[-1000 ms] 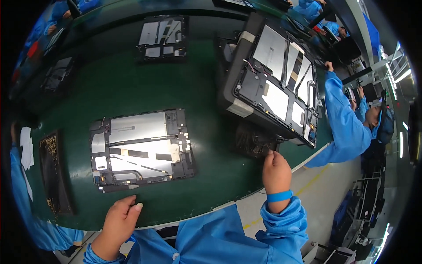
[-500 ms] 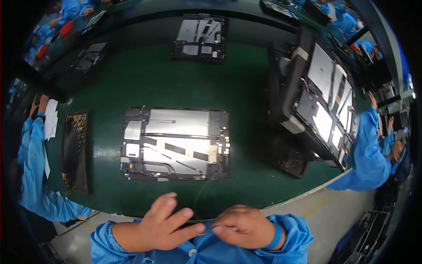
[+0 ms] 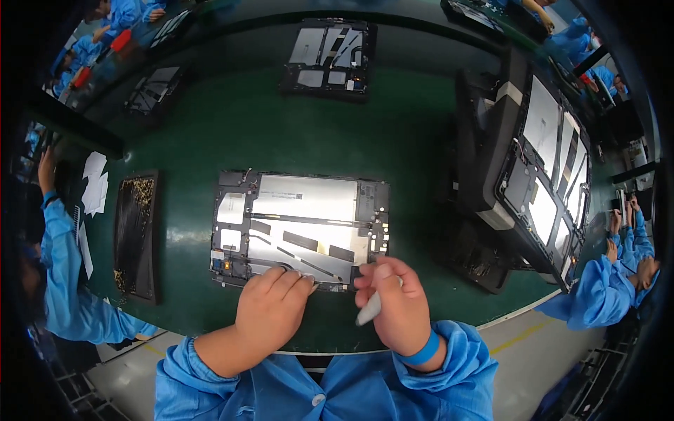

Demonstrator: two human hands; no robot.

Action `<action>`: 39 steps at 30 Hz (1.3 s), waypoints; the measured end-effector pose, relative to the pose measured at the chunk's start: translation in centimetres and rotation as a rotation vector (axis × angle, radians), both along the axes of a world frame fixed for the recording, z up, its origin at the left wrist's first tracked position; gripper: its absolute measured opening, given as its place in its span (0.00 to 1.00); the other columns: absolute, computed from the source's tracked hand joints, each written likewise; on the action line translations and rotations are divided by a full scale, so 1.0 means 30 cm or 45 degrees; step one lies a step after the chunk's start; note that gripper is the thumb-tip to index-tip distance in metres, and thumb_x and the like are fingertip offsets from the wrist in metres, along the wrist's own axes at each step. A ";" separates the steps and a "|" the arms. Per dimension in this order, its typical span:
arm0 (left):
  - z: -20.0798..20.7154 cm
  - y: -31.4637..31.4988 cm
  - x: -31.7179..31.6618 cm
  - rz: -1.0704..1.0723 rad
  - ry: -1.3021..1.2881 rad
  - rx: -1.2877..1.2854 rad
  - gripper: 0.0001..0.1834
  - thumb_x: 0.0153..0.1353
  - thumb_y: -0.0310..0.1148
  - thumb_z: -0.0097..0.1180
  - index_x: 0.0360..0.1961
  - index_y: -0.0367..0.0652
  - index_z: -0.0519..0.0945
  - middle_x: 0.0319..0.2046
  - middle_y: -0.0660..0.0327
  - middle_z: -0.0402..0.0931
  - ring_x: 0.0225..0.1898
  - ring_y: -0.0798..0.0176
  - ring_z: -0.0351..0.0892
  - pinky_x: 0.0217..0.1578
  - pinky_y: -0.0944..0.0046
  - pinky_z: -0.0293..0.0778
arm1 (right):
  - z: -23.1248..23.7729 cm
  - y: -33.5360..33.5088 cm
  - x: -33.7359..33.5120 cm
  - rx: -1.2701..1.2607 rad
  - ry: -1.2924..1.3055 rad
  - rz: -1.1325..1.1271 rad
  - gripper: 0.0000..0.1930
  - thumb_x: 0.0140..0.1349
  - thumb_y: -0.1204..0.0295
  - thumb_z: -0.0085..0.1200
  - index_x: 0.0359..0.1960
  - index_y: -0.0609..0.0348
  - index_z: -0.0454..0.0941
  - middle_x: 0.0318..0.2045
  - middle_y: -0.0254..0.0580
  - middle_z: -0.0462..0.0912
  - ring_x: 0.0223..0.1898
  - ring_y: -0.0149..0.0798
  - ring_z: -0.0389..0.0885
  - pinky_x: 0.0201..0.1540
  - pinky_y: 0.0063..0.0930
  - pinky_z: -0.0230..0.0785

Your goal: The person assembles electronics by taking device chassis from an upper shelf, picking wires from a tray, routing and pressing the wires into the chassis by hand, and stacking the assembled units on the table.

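I have the fingers of the left hand (image 3: 275,303) curled together at the near edge of the panel (image 3: 303,205); their tips are turned down and partly hidden, so I can't tell whether they pinch anything or only rest there. Just to the right of them, the right hand (image 3: 401,309) is closed around a pale grey stick-like piece (image 3: 370,309), its blunt end sticking out toward the lower left and its other end hidden by the hand. The right fingertips are at the near right corner of the panel; whether they touch it I can't make out. A blue wristband (image 3: 424,349) sits behind them.

The panel, silver plates in a black frame, lies flat directly ahead of both sets of fingers, on the green table (image 3: 407,133). Well to the left of the left fingers I see a dark tray (image 3: 135,235) with small gold-coloured pieces, and past it white papers (image 3: 95,184). To the right of the right fingers is another dark tray (image 3: 479,263), and beyond that a similar panel leans, tilted, against a black block (image 3: 500,140). Far ahead of the fingers lies one more panel.
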State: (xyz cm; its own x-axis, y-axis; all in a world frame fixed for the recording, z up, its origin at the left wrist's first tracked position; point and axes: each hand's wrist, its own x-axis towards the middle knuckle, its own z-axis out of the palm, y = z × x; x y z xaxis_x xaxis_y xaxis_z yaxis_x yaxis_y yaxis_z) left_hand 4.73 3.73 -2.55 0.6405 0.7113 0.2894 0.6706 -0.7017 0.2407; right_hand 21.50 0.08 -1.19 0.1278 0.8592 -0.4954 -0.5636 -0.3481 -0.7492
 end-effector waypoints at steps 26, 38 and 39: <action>0.003 -0.003 0.002 -0.059 0.140 -0.094 0.14 0.41 0.31 0.49 0.34 0.45 0.74 0.30 0.61 0.68 0.35 0.61 0.67 0.30 0.65 0.65 | -0.138 0.004 -0.046 0.899 -0.969 -0.059 0.12 0.60 0.68 0.38 0.41 0.62 0.60 0.33 0.49 0.76 0.34 0.39 0.76 0.38 0.27 0.66; 0.013 0.003 0.022 -0.063 0.141 -0.115 0.15 0.41 0.30 0.48 0.34 0.43 0.74 0.30 0.61 0.68 0.35 0.61 0.67 0.31 0.64 0.66 | -0.114 0.021 -0.025 0.876 -0.999 -0.038 0.12 0.61 0.66 0.34 0.37 0.63 0.63 0.29 0.48 0.76 0.32 0.38 0.75 0.38 0.28 0.66; 0.018 0.004 0.024 -0.058 0.152 -0.151 0.15 0.40 0.30 0.48 0.34 0.43 0.74 0.30 0.61 0.68 0.34 0.61 0.67 0.31 0.64 0.66 | -0.079 0.036 -0.010 0.894 -1.156 0.207 0.11 0.59 0.66 0.38 0.34 0.62 0.66 0.28 0.46 0.76 0.31 0.39 0.76 0.37 0.28 0.66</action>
State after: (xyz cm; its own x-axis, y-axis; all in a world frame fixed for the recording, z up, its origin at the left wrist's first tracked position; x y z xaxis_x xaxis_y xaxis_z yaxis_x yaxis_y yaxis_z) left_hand 5.44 3.84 -2.00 0.6976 0.7055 0.1250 0.6675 -0.7033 0.2446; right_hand 21.20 1.17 -3.57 0.0549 0.9477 0.3144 0.2937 0.2857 -0.9122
